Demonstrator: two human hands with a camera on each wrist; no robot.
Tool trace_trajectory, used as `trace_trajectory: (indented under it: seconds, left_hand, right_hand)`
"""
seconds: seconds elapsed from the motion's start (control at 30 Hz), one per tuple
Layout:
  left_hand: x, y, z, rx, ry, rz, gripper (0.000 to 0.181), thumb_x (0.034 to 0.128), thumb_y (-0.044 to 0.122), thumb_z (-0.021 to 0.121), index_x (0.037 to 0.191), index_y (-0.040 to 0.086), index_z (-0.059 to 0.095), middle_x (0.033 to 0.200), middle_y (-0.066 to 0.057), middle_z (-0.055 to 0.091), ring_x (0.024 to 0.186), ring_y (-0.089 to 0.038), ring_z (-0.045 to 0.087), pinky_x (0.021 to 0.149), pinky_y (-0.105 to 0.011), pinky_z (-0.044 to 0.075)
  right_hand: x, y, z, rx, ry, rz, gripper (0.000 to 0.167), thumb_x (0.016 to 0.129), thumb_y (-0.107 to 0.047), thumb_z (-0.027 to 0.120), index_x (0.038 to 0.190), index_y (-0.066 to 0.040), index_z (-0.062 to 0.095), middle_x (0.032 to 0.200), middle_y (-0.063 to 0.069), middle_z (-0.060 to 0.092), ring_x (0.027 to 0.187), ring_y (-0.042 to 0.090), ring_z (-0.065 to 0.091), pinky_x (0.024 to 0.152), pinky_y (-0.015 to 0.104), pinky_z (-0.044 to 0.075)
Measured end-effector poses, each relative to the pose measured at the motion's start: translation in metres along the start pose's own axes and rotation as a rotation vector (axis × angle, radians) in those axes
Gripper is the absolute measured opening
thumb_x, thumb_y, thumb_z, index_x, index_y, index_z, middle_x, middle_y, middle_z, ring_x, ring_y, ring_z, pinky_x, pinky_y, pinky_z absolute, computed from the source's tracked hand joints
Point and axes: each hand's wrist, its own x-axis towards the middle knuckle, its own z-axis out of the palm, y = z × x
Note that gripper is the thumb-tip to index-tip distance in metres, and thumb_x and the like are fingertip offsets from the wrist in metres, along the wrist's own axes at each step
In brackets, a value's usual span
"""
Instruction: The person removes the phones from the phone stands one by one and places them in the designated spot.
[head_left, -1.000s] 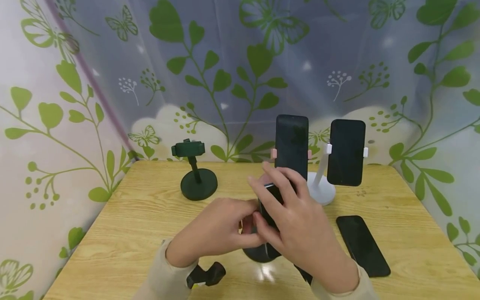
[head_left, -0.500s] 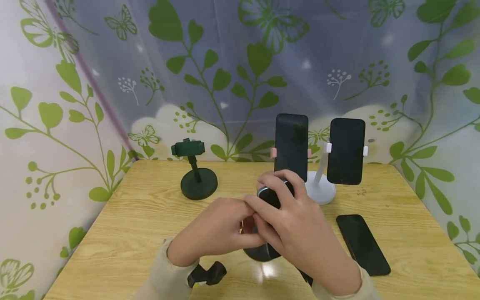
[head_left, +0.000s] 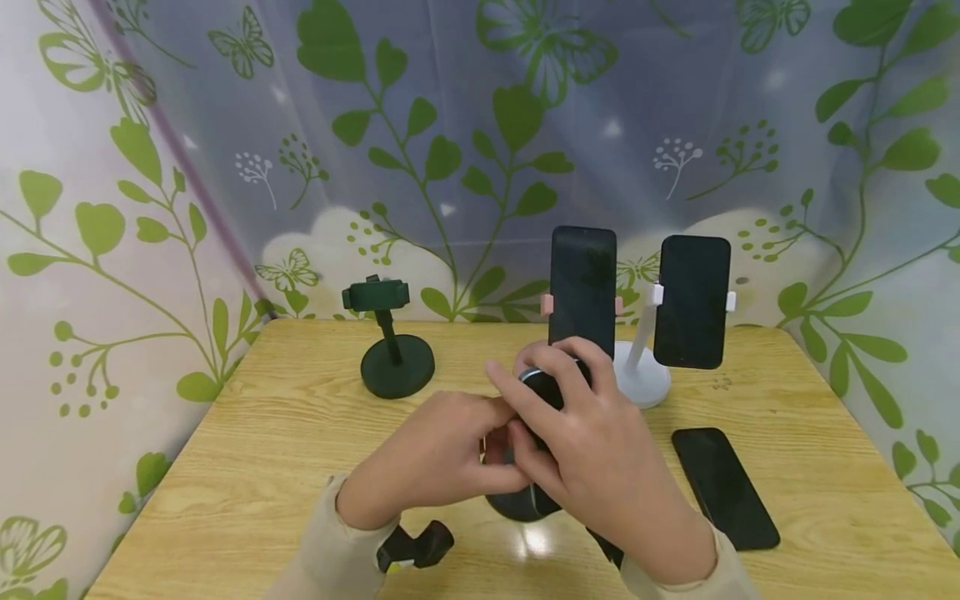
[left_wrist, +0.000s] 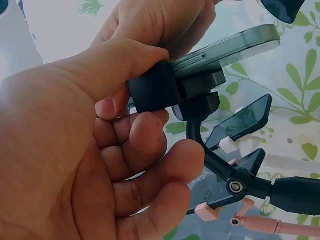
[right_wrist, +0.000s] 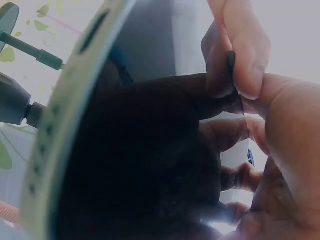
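In the head view, a phone (head_left: pixel 542 388) sits tilted in the clamp of a black phone stand, whose round base (head_left: pixel 517 506) shows below the hands. My left hand (head_left: pixel 435 454) pinches one side of the black clamp (left_wrist: pixel 154 89), thumb on top, as the left wrist view shows. Over the phone arches my right hand (head_left: pixel 600 442), its curled fingers gripping the phone and reaching its edges. The phone's pale edge (left_wrist: pixel 240 47) sticks out past the clamp. Close up in the right wrist view, the dark screen (right_wrist: pixel 140 160) hides much of the grip.
Behind stand a pink-clamped holder with a phone (head_left: pixel 583 283) and a white holder with a phone (head_left: pixel 692 300). A dark green stand (head_left: pixel 386 333) is at back left. Another phone (head_left: pixel 726 487) lies flat at right. A patterned curtain (head_left: pixel 450 167) borders the table.
My right index finger dipped toward the left hand and has lifted again. The other right fingers have come down and curled more around the phone. My left hand has barely moved.
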Motion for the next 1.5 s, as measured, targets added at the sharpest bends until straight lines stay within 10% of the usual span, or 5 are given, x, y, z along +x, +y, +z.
trace_trajectory:
  seconds: [0.5, 0.7, 0.93, 1.5]
  left_hand:
    - [0.0033, -0.0023, 0.0045, -0.023, 0.039, 0.034, 0.016, 0.0840, 0.016, 0.071, 0.081, 0.020, 0.056, 0.061, 0.016, 0.044, 0.052, 0.006, 0.037, 0.051, -0.014, 0.033]
    - [0.0062, -0.0065, 0.0068, -0.154, -0.012, 0.014, 0.017, 0.0827, 0.012, 0.069, 0.079, 0.017, 0.054, 0.060, 0.013, 0.042, 0.051, 0.004, 0.034, 0.050, -0.016, 0.030]
    - [0.0022, -0.0063, 0.0035, -0.265, -0.035, 0.005, 0.022, 0.0875, 0.013, 0.072, 0.077, 0.018, 0.053, 0.059, 0.015, 0.040, 0.048, 0.003, 0.035, 0.048, -0.017, 0.031]
    - [-0.0013, -0.0072, 0.0020, -0.163, -0.023, -0.013, 0.022, 0.0831, 0.014, 0.070, 0.075, 0.018, 0.050, 0.059, 0.013, 0.039, 0.049, 0.004, 0.033, 0.050, -0.016, 0.030]
  right_hand:
    - [0.0012, 0.0038, 0.0000, 0.031, 0.071, 0.042, 0.035, 0.096, -0.023, 0.056, 0.129, -0.011, 0.063, 0.123, 0.009, 0.061, 0.109, 0.036, 0.049, 0.069, 0.040, 0.054]
    - [0.0007, 0.0078, -0.0019, 0.089, 0.051, 0.052, 0.038, 0.093, -0.020, 0.061, 0.130, -0.011, 0.064, 0.125, 0.009, 0.061, 0.110, 0.038, 0.048, 0.093, 0.048, 0.047]
    - [-0.0008, 0.0073, -0.0049, 0.116, 0.007, 0.092, 0.045, 0.089, -0.018, 0.066, 0.133, -0.014, 0.064, 0.129, 0.007, 0.061, 0.115, 0.036, 0.048, 0.091, 0.048, 0.051]
    - [-0.0011, 0.0075, -0.0061, 0.162, 0.028, 0.089, 0.047, 0.085, -0.016, 0.068, 0.132, -0.015, 0.065, 0.128, 0.005, 0.062, 0.112, 0.034, 0.051, 0.088, 0.048, 0.052]
